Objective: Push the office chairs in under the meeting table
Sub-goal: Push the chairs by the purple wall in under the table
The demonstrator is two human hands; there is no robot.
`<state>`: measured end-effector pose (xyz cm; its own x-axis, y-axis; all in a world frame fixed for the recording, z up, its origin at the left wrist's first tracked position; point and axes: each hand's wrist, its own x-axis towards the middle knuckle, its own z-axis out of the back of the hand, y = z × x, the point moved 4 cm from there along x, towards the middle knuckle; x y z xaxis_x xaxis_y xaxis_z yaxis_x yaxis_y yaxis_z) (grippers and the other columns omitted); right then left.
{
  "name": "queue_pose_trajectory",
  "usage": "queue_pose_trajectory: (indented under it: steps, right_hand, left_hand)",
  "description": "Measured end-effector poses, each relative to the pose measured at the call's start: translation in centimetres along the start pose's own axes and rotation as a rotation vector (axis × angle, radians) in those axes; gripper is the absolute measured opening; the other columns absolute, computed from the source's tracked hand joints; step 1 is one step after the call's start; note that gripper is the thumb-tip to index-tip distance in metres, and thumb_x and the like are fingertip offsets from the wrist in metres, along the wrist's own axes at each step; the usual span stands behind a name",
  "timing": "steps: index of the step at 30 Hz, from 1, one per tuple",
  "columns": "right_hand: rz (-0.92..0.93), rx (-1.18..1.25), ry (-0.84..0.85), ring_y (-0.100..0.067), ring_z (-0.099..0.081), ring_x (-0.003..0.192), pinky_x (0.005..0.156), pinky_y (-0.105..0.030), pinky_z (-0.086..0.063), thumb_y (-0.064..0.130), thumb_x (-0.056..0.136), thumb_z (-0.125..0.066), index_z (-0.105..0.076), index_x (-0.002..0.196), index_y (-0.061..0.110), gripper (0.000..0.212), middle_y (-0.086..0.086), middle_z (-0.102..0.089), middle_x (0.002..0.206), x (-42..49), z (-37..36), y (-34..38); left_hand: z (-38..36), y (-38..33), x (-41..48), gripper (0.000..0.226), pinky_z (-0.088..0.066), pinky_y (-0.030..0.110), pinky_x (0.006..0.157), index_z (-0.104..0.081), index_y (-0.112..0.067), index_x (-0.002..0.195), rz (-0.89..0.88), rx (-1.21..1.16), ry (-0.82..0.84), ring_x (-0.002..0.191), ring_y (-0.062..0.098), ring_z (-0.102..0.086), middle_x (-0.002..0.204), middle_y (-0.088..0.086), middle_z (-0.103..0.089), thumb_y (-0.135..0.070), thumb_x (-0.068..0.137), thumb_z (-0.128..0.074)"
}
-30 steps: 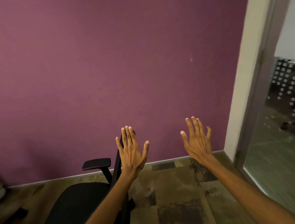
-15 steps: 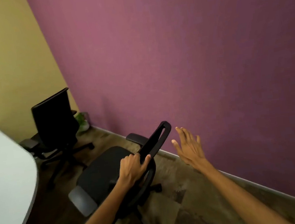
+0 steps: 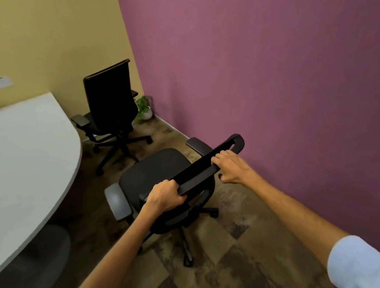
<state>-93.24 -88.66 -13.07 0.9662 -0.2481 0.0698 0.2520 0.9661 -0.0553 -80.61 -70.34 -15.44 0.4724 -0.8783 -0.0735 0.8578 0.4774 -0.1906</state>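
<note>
While my left hand [image 3: 166,195] and right hand [image 3: 230,166] clamp the near chair's backrest [image 3: 207,165], neither it nor the far chair [image 3: 109,105] sits under the table [image 3: 20,163] yet.

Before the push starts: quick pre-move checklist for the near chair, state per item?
1. Left hand closed on the top of the near chair's backrest: ok.
2. Right hand closed on the same top edge, nearer the purple wall: ok.
3. Near chair faces the table: ok, the seat points toward the white top.
4. Floor between the seat and the table edge free of clutter: ok, only carpet shows.
5. Far chair out of the push path: ok, it stands apart near the corner, beside the plant.
6. Room under the table for the armrests: cannot tell, the underside is in shadow.
</note>
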Motion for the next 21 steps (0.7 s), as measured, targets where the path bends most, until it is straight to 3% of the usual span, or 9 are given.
queue_pose_trajectory:
  steps: [2,5,12,17,21]
  right_hand:
    - [-0.007,0.025,0.074,-0.026,-0.057,0.086,0.069,-0.033,-0.039,0.024,0.071,-0.065,-0.058,0.084,0.014,0.019,-0.006,-0.064,0.088,-0.3,-0.6,-0.1]
    - [0.033,-0.009,0.153,-0.030,-0.061,0.069,0.056,-0.033,-0.042,0.020,0.065,-0.061,-0.054,0.065,0.017,0.007,-0.008,-0.065,0.071,0.9,-0.4,-0.3]
    - [0.254,-0.105,0.044,-0.037,-0.062,0.068,0.055,-0.033,-0.033,0.032,0.074,-0.058,-0.069,0.078,0.012,0.023,-0.013,-0.067,0.073,6.1,-1.9,-0.4]
    - [0.327,-0.150,0.008,-0.036,-0.064,0.069,0.054,-0.033,-0.033,0.032,0.065,-0.058,-0.071,0.083,0.016,0.027,-0.011,-0.068,0.072,8.9,-1.9,-2.4]
    - [0.447,-0.121,0.047,-0.035,-0.063,0.066,0.054,-0.033,-0.033,0.033,0.064,-0.057,-0.070,0.080,0.016,0.027,-0.012,-0.067,0.069,10.2,-3.6,-2.4]
  left_hand:
    - [-1.1,-0.4,-0.7,0.030,-0.037,0.031,0.056,-0.038,-0.024,0.060,-0.005,0.014,0.074,0.057,0.021,-0.049,0.063,-0.004,-0.049,-0.043,0.075,-0.055]
    - [-0.9,-0.3,-0.8,0.027,-0.033,0.031,0.054,-0.035,-0.022,0.059,0.002,0.054,0.071,0.054,0.020,-0.044,0.059,-0.008,-0.043,-0.038,0.072,-0.053]
    - [0.9,2.6,0.1,0.022,-0.026,0.029,0.045,-0.037,-0.019,0.052,0.133,0.102,-0.020,0.044,0.017,-0.039,0.050,-0.007,-0.042,-0.038,0.058,-0.047]
    - [1.1,2.3,2.4,0.020,-0.034,0.030,0.056,-0.033,-0.022,0.053,0.229,0.068,-0.084,0.061,0.030,-0.059,0.066,0.004,-0.062,-0.037,0.055,-0.046]
    - [0.1,1.7,1.8,0.018,-0.032,0.029,0.055,-0.035,-0.022,0.053,0.334,0.081,-0.084,0.051,0.026,-0.048,0.054,-0.004,-0.043,-0.034,0.056,-0.048]
